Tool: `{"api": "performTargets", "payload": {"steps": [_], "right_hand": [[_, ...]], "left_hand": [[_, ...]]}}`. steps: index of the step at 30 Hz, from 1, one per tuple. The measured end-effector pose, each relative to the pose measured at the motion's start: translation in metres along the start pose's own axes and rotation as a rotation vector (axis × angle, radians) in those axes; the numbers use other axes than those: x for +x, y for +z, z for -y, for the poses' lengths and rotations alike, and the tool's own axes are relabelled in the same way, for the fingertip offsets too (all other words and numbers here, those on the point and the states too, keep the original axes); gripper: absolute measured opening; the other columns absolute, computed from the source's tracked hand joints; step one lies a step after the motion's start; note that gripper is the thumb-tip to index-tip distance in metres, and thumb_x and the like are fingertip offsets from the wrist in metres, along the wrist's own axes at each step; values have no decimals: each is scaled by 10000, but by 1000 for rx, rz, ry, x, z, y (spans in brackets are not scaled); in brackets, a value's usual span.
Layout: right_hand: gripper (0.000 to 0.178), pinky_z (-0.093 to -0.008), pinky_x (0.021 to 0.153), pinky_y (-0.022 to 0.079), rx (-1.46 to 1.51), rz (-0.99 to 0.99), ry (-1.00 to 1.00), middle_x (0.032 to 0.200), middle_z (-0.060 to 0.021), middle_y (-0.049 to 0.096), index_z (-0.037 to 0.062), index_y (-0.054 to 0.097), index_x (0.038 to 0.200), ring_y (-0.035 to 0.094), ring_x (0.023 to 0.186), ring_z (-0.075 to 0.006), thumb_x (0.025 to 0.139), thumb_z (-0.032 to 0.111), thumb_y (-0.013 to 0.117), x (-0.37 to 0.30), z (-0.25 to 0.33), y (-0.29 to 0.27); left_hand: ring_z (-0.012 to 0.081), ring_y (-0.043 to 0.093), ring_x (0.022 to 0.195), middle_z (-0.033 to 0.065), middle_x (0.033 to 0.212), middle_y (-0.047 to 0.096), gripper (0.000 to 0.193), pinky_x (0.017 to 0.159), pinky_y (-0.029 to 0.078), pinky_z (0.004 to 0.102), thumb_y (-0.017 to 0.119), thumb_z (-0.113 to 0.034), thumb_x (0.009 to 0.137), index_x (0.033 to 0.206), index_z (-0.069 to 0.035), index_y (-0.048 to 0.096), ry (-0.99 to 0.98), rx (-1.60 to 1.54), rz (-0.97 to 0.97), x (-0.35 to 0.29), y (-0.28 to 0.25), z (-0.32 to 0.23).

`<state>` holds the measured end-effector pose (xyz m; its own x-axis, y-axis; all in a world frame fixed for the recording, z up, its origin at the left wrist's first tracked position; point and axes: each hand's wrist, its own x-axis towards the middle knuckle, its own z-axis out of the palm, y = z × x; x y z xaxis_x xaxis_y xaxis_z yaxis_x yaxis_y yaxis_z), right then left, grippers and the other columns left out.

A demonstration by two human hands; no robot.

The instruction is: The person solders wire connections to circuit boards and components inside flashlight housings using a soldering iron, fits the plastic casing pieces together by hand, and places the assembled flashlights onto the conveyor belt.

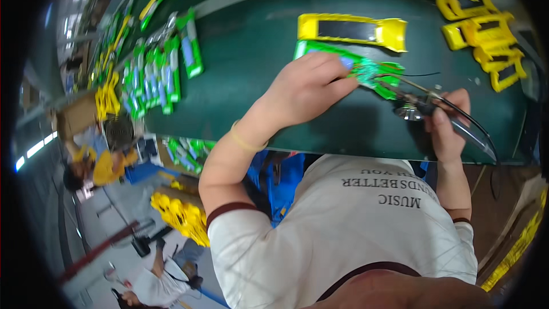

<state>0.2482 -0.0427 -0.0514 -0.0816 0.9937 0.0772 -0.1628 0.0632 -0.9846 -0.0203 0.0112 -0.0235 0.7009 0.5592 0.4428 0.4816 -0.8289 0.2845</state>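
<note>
A green plastic housing (313, 47) with a blue cell, thin wires and a green circuit board lies on the bench in front of me. My left hand (306, 88) is over it, thumb and fingers pinched at the wires by the board; what they grip is too small to make out. In my right hand (449, 131) is a soldering iron (420, 106) with a thin curved feed tube and a black cable. Its metal tip points left at the board; contact cannot be made out. Just beyond lies a yellow housing (394, 33) with a dark panel.
Several filled green housings (157, 77) are grouped on the left of the dark green bench (246, 40). Several yellow frames (486, 28) lie at the far right. More yellow parts (180, 214) are stacked below left, where two other people are visible.
</note>
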Motion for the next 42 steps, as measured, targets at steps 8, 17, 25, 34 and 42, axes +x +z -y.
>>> {"api": "performTargets", "payload": {"steps": [8, 17, 25, 34, 42], "right_hand": [[234, -213, 606, 385, 27, -39, 31, 756, -39, 499, 47, 378, 841, 431, 660, -59, 792, 96, 602, -4, 10, 1], [222, -208, 589, 370, -17, -7, 31, 757, -36, 502, 51, 392, 822, 426, 654, -56, 778, 92, 606, -3, 9, -1], [237, -214, 566, 353, -127, 10, 44, 714, -7, 487, 54, 396, 809, 409, 636, -55, 756, 100, 622, -2, 8, 1], [239, -213, 530, 392, 122, -111, -55, 816, -67, 484, 52, 380, 886, 459, 608, -87, 798, 120, 592, -7, 6, -7], [217, -236, 544, 390, 296, -442, -276, 770, -58, 474, 33, 431, 929, 463, 595, -126, 831, 183, 554, -1, 8, -20]], "left_hand": [[157, 552, 645, 20, 717, 506, 234, 531, 471, 265, 661, 11, 605, 823, -73, 650, 55, 49, 41, 14, -4, -6], [148, 550, 645, 15, 729, 506, 235, 502, 453, 258, 657, -11, 615, 840, -77, 652, 37, 107, 70, 18, -4, -10], [162, 515, 665, 33, 693, 455, 184, 542, 456, 260, 625, -74, 643, 823, -39, 608, 136, 213, 85, 21, -3, -13], [187, 572, 756, 41, 793, 507, 269, 589, 487, 271, 614, -61, 645, 912, -76, 639, 97, 257, 173, 22, -7, -18], [193, 566, 720, 41, 779, 528, 251, 557, 478, 277, 656, -79, 656, 906, -81, 642, -26, 110, 149, 25, -7, -17]]}}
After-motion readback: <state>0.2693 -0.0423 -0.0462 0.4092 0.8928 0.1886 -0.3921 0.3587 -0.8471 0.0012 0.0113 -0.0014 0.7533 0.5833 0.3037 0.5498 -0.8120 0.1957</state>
